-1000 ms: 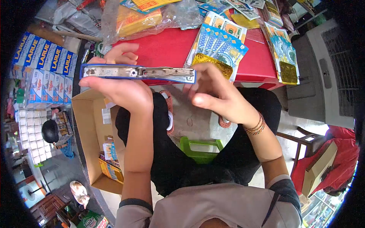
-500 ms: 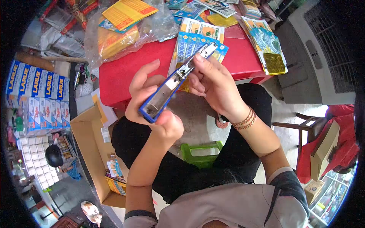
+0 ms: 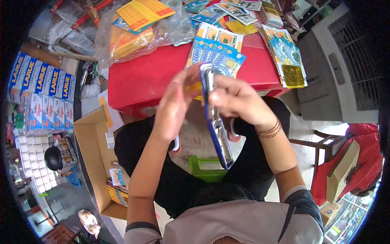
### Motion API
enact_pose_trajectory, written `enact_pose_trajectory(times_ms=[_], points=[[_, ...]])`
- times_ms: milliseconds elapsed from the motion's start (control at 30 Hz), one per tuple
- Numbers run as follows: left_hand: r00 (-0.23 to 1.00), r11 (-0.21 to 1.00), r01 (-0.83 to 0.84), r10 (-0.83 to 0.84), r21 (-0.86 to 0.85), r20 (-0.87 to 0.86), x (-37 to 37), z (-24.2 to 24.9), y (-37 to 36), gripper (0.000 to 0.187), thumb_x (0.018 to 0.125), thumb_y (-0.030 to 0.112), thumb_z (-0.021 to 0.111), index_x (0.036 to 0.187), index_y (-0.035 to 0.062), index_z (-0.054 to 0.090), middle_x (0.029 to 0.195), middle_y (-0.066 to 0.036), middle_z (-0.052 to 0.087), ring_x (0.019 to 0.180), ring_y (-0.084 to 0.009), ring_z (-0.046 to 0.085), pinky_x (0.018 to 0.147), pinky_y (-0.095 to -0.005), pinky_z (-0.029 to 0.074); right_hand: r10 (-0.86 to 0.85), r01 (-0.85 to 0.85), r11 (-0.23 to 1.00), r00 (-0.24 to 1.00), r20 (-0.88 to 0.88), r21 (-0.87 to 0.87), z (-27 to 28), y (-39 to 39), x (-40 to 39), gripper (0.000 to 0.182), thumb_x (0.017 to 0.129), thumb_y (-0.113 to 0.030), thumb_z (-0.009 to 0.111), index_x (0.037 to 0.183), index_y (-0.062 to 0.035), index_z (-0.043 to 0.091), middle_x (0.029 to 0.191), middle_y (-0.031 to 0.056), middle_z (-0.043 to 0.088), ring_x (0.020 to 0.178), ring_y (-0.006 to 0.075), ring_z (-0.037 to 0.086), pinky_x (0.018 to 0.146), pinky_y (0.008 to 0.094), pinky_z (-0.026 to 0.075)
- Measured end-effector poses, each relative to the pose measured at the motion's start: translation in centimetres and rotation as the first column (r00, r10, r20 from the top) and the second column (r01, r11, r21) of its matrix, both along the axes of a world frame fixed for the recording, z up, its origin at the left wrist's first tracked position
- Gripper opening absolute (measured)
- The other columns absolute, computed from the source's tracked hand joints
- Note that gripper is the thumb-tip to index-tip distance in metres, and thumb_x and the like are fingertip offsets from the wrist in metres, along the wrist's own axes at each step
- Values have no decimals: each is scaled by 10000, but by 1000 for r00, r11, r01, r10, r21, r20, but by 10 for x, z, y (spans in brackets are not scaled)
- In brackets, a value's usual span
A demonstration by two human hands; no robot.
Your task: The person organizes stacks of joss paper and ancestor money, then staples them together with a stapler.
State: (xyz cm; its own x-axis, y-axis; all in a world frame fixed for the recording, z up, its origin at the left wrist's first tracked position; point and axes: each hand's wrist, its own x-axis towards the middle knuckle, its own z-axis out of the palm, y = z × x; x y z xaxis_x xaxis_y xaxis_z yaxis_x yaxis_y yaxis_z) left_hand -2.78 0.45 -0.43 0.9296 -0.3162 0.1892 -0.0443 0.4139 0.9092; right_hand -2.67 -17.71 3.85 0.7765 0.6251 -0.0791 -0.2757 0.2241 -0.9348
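Observation:
My right hand (image 3: 239,99) grips a blue stapler (image 3: 219,140) near its upper end, the thumb lying across it. The stapler stands nearly upright in view, its long metal inside facing me and its lower end hanging over my lap. My left hand (image 3: 172,107) is at the left of the stapler's top, its fingers blurred and partly hidden behind it. Just beyond the hands, a fan of blue paper notes (image 3: 219,55) lies over orange-and-white notes (image 3: 215,33) on the red table (image 3: 142,81).
A plastic bag with yellow paper packs (image 3: 132,40) lies at the table's left, another note bundle (image 3: 286,55) at its right edge. A cardboard box (image 3: 91,152) stands left of my legs, a green stool (image 3: 205,168) between them. A grey cooler (image 3: 341,61) stands at right.
The stapler has swung from a slant to nearly upright, its lower end moving right. My left hand has let go of that lower end and moved up beside the top.

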Motion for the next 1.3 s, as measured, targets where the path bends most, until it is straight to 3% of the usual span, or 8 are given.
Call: enact_pose_trajectory(times_ms=[100, 367, 467, 600, 833, 933, 1033, 1300], points=[[988, 987, 151, -151, -47, -6, -4, -3, -6, 731, 982, 591, 227, 1312, -21, 453, 1298, -151, 518, 1140, -219, 537, 1010, -362, 398, 25, -26, 998, 999, -25, -51, -11, 15, -8, 317, 948, -332, 602, 1083, -45, 607, 738, -85, 497, 626, -2, 387, 531, 184, 307], [994, 997, -76, 78, -30, 76, -7, 2, -15, 652, 1012, 527, 147, 1085, -7, 514, 1192, -219, 543, 1132, -293, 527, 1018, -432, 374, -260, 291, 944, 947, 190, -157, -17, 33, -13, 400, 986, -305, 535, 1208, 26, 576, 943, 13, 608, 881, 70, 515, 799, 249, 455], [997, 998, -44, 47, -40, 69, -4, -9, -14, 630, 1026, 493, 168, 1219, -10, 496, 1163, -113, 577, 1040, -178, 572, 918, -308, 455, -287, 336, 935, 906, 312, -116, -25, 36, -8, 378, 991, -285, 527, 1185, 36, 575, 917, 2, 595, 872, 64, 506, 790, 249, 456], [986, 996, -92, 91, 5, 137, -3, -5, -14, 591, 1032, 471, 183, 1223, 1, 487, 1168, -115, 571, 1070, -181, 559, 930, -312, 447, -250, 245, 961, 968, -25, -127, -16, 32, -7, 286, 980, -260, 515, 1072, -5, 604, 730, -52, 475, 654, 46, 412, 577, 223, 344], [950, 970, -162, 105, 179, 293, -1, -3, -13, 584, 1020, 497, 186, 1065, 3, 494, 1236, -232, 524, 1163, -293, 522, 992, -404, 410, -216, 215, 976, 974, -70, -17, -33, 30, -3, 223, 922, -199, 474, 985, -22, 594, 689, -39, 417, 602, 53, 349, 543, 220, 279], [997, 997, -49, 45, 53, 66, -1, 5, -10, 579, 1018, 502, 182, 1044, 20, 500, 1257, -247, 518, 1177, -306, 516, 1005, -420, 399, -225, 225, 974, 974, -16, -9, -29, 35, -4, 193, 903, -176, 484, 960, -16, 577, 719, -37, 416, 617, 51, 346, 554, 218, 283], [993, 990, -73, 60, -121, -106, 2, 7, -14, 598, 1016, 509, 154, 1059, 34, 514, 1259, -239, 530, 1195, -323, 509, 1024, -449, 386, -228, 228, 972, 974, -5, -49, -28, 36, -5, 364, 877, -169, 480, 1208, -23, 521, 762, -62, 394, 658, 35, 334, 577, 189, 260], [977, 967, -49, -6, -250, -215, 4, 3, -10, 693, 994, 557, 240, 1190, -45, 521, 1253, -199, 550, 1185, -279, 526, 1015, -414, 418, -223, 224, 974, 975, 8, -28, -30, 37, -6, 399, 865, -157, 499, 1241, -22, 494, 827, -45, 413, 711, 43, 362, 641, 193, 305]])
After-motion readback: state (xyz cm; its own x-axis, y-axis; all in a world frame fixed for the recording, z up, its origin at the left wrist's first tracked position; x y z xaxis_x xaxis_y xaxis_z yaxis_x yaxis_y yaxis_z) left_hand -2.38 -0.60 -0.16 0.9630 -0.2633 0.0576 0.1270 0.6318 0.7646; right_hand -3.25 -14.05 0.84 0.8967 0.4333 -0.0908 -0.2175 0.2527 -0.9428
